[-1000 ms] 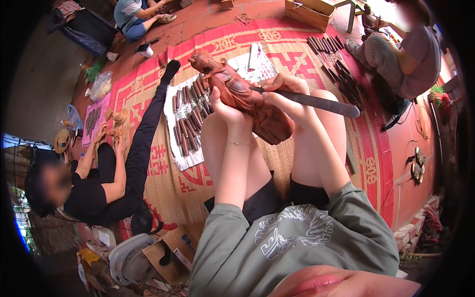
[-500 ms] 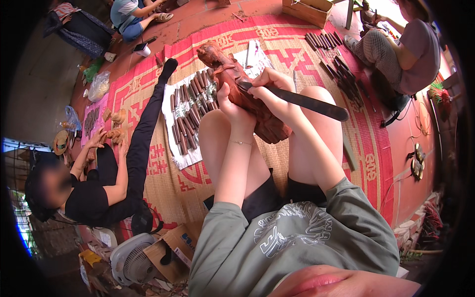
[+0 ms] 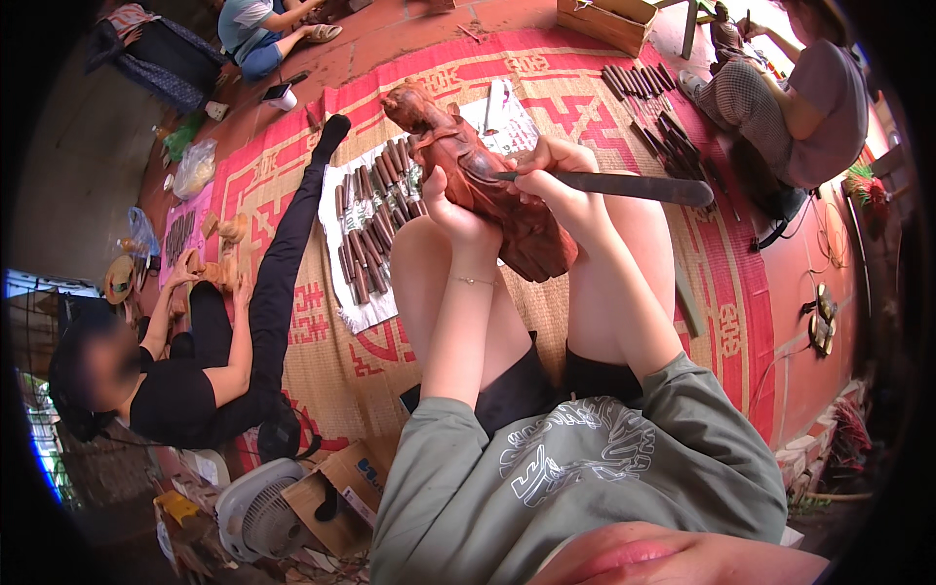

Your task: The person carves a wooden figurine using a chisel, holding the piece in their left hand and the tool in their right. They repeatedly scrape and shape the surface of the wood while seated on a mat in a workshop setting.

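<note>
A reddish-brown carved wooden figure [image 3: 456,154] lies tilted above my knees, its head pointing to the far left. My left hand [image 3: 458,216] is closed round its near side, thumb up along the wood. In my right hand [image 3: 568,190] is a carving knife [image 3: 639,186] with a long dark handle that sticks out to the right. The knife's tip meets the middle of the figure; its cutting edge is too small to make out. Beyond my left hand, several wooden-handled chisels [image 3: 366,234] lie in rows on a white cloth [image 3: 375,314].
A red and tan woven mat [image 3: 370,366] spreads under me. More carving tools [image 3: 673,151] lie at the right. A person in black [image 3: 175,400] holds pale wood at the left; another person [image 3: 819,107] sits at the far right. A fan [image 3: 258,512] and cardboard box [image 3: 336,497] stand near left.
My right hand and the knife have shifted slightly right, and the handle now lies more level. The figure has tilted a little in my left hand. The person at left has turned the pale wood.
</note>
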### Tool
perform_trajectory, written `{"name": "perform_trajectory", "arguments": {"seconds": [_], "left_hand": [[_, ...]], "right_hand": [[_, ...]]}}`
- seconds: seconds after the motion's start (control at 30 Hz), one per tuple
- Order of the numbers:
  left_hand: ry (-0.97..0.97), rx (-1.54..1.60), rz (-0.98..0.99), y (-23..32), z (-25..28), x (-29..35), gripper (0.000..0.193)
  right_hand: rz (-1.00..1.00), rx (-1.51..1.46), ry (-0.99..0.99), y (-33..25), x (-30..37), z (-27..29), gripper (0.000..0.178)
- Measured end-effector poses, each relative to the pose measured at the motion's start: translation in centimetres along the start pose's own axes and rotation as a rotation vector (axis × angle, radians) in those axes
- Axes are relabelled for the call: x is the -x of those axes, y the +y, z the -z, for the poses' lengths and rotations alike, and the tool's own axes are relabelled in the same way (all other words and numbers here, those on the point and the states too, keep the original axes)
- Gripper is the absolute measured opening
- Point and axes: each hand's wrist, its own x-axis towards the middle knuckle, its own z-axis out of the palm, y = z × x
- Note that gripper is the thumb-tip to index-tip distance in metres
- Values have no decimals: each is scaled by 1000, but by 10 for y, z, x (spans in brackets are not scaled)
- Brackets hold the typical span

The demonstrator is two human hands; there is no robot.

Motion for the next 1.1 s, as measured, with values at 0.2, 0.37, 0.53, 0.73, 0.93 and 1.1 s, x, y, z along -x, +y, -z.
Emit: {"name": "perform_trajectory", "arguments": {"seconds": [0.2, 0.37, 0.53, 0.73, 0.93, 1.1], "left_hand": [[93, -10, -71, 2, -14, 2, 74], [3, -1, -67, -1, -5, 1, 78], [-173, -54, -96, -2, 3, 0, 81], [-65, -18, -127, -6, -8, 3, 81], [-117, -1, -101, -10, 2, 1, 81], [-118, -31, -115, -4, -1, 3, 80]], "right_hand": [[30, -28, 46, -6, 0, 4, 10], [-5, -46, 117, -8, 1, 7, 13], [54, 5, 151, -2, 2, 4, 14], [262, 230, 139, 4, -1, -1, 16], [426, 308, 185, 14, 1, -1, 15], [477, 363, 199, 14, 8, 0, 23]]}}
